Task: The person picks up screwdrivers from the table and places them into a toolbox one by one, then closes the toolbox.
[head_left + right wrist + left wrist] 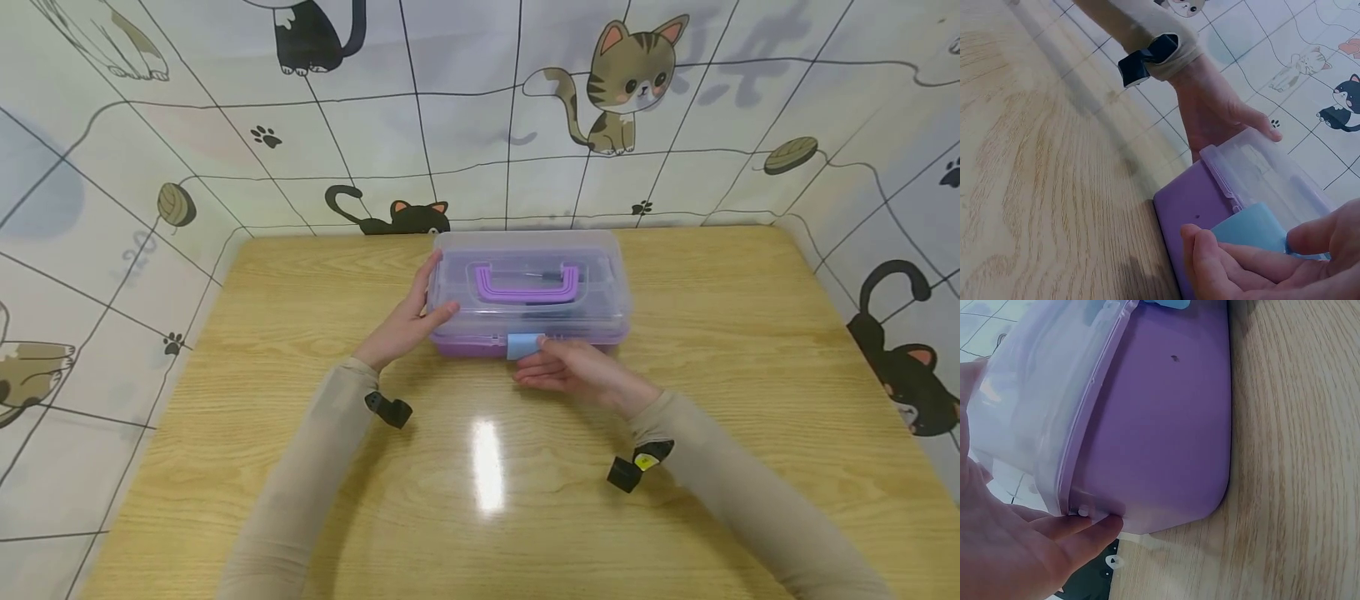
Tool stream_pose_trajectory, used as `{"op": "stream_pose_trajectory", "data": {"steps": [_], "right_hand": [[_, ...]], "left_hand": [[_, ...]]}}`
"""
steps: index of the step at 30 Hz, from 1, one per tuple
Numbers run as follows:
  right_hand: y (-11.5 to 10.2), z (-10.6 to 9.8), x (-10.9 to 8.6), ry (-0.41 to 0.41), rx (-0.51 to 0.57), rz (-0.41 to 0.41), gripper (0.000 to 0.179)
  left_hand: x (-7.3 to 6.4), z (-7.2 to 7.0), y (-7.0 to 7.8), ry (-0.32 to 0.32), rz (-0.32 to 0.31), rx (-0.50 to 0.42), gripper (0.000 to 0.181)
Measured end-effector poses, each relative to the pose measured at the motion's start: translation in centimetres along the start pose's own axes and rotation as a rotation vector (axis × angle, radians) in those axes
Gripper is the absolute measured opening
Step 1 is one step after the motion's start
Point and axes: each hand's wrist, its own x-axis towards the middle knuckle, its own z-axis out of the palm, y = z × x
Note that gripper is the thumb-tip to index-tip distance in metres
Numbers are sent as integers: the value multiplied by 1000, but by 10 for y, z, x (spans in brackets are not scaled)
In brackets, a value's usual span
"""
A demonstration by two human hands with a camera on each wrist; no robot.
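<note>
A plastic storage box with a clear lid and purple base stands closed at the back of the table. Its purple handle lies flat on the lid, and dark items show dimly through the plastic. My left hand holds the box's left end, thumb over the lid's front corner and fingers along the side. At the front, my right hand grips the light blue latch: the thumb presses on it while the other fingers bend in below. The purple front wall fills much of the left wrist view.
The wooden table ends at a cat-patterned backdrop behind the box and on both sides. Small black cameras sit on both wrists. A bright light reflection lies on the tabletop in front of the box.
</note>
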Motion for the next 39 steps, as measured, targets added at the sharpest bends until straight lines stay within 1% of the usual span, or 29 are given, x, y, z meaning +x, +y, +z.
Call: {"op": "stream_pose_trajectory", "data": {"steps": [5,10,15,17,19,24,26,34,36,39], "right_hand": [[4,0,3,8,35,-5,54],[7,0,7,27,22,-14,56],[9,5,8,116,-34,-53,54],[10,6,8,138,-60,-67,54],[11,7,8,157,-62,-69,54],[14,7,9,172,2,-58,53],[15,6,10,167,19,-63,53],[20,5,10,143,75,-108,34],[20,4,12,133,106,-114,28],[23,3,15,127,150,-117,26]], "left_hand": [[-1,0,-1,6,9,-2,74],[-1,1,-1,12,18,9,74],[-2,1,0,13,32,-1,74],[-2,1,1,14,31,-10,74],[-3,1,1,17,33,-13,73],[-4,2,2,17,31,-2,73],[-3,2,2,13,30,-2,73],[-3,1,2,5,13,3,73],[-3,1,2,6,16,9,73],[-3,2,2,3,13,6,73]]}}
